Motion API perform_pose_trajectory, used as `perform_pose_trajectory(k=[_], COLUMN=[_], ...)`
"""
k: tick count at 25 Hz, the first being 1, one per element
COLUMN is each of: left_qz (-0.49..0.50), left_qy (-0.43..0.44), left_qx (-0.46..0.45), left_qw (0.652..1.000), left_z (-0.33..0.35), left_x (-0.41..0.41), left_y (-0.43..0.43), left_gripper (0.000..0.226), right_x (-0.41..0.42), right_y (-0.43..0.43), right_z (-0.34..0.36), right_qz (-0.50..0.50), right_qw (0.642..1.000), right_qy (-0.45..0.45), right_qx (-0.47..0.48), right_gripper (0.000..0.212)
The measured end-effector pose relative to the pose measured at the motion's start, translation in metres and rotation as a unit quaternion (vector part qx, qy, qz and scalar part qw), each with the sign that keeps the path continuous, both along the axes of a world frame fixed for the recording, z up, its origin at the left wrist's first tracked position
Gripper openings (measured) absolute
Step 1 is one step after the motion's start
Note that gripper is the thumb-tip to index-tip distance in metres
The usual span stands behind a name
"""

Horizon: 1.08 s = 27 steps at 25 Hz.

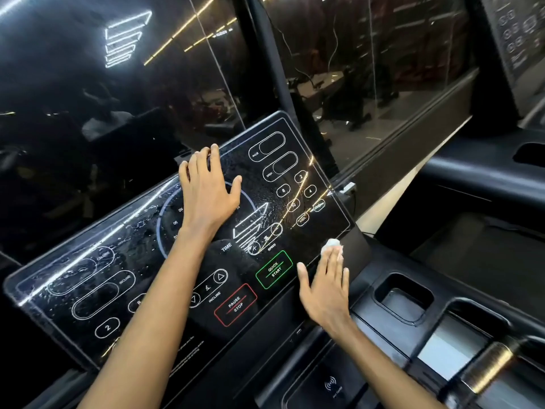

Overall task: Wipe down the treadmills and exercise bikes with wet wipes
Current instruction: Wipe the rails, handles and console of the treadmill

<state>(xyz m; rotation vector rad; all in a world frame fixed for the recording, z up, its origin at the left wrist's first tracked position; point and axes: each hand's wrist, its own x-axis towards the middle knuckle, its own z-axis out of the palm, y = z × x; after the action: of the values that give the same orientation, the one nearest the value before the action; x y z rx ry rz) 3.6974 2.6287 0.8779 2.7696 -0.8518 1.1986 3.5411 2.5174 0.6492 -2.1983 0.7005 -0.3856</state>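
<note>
A black glossy treadmill console panel (97, 278) fills the middle of the head view, marked with white button outlines, a green QUICK START box and a red PAUSE STOP box, and covered in wet streaks and droplets. My left hand (208, 190) lies flat on the upper middle of the panel, its fingers reaching over the top edge. My right hand (326, 286) presses a crumpled white wet wipe (332, 245) against the panel's lower right corner with straight fingers; most of the wipe is hidden under them.
Dark glass (118, 84) with light reflections stands right behind the console. A black tray with cup-holder recesses (404, 299) and a metallic handlebar (483, 367) lie to the right. A second treadmill console (513, 33) shows at the top right.
</note>
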Motion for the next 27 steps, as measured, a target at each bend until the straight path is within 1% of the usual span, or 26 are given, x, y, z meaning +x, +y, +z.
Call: perform_pose_trajectory(k=[5,9,11,13,16,20,24,27], left_qz=[0.013,0.021,0.023,0.026,0.028,0.023,0.034,0.045], left_qy=[-0.012,-0.016,-0.022,-0.025,-0.025,-0.026,-0.037,-0.047], left_qx=[-0.009,-0.009,-0.015,-0.024,-0.027,-0.028,-0.024,-0.027], left_qw=[1.0,1.0,0.999,0.999,0.999,0.999,0.998,0.997], left_z=[-0.004,-0.005,-0.006,-0.007,-0.007,-0.008,-0.009,-0.011], left_x=[-0.001,0.0,-0.001,-0.001,-0.001,0.001,0.001,0.0], left_y=[-0.006,-0.005,-0.007,-0.011,-0.015,-0.018,-0.02,-0.023], left_gripper=[0.075,0.076,0.075,0.075,0.076,0.075,0.075,0.074], right_x=[-0.018,-0.013,-0.015,-0.016,-0.015,-0.016,0.009,0.017], right_y=[0.02,-0.01,-0.022,-0.032,-0.041,-0.029,-0.057,-0.052], right_z=[-0.014,-0.013,-0.018,-0.022,-0.02,-0.024,-0.005,0.004], right_qz=[0.052,0.017,0.022,0.032,0.01,0.03,-0.041,0.016], right_qw=[0.998,0.997,0.995,0.994,0.991,0.992,0.989,0.998], right_qy=[0.024,0.072,0.085,0.075,0.057,0.054,0.034,0.003], right_qx=[-0.009,0.027,0.046,0.076,0.124,0.107,0.141,0.067], right_gripper=[0.095,0.095,0.093,0.091,0.089,0.09,0.092,0.092])
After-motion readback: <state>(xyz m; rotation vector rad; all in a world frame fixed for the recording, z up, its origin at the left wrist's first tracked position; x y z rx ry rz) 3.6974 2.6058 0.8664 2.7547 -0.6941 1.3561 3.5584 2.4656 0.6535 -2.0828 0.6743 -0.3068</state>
